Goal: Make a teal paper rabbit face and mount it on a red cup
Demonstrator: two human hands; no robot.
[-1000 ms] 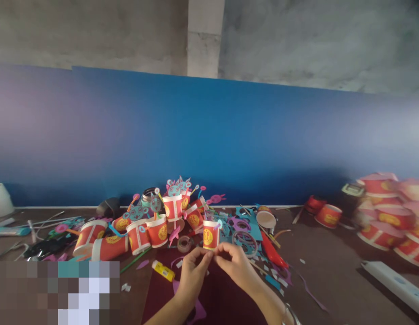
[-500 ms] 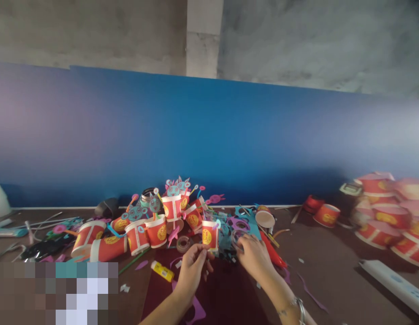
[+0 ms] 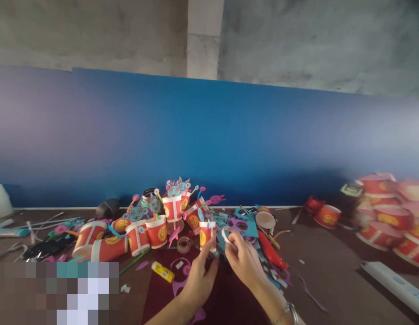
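Note:
My right hand is closed on a roll of tape, whose pale ring stands up between thumb and fingers. My left hand is to the left of it, fingers stretched and apart. Its fingertips overlap the lower part of a small red and white paper cup with a yellow emblem; whether they touch it I cannot tell. Beneath both hands lies a dark red sheet. A yellow glue stick and a purple paper offcut are beside my left hand.
Decorated paper cups with straws and blue paper faces crowd the left. Another tape roll sits behind the glue stick. Right of my hands are paper scraps and a red pouch-like object. A power strip and stacked cups stand far right.
My right hand has lifted the tape roll from the scraps and moved left with it. My left hand has opened from a pinch and shifted slightly right, below the cup.

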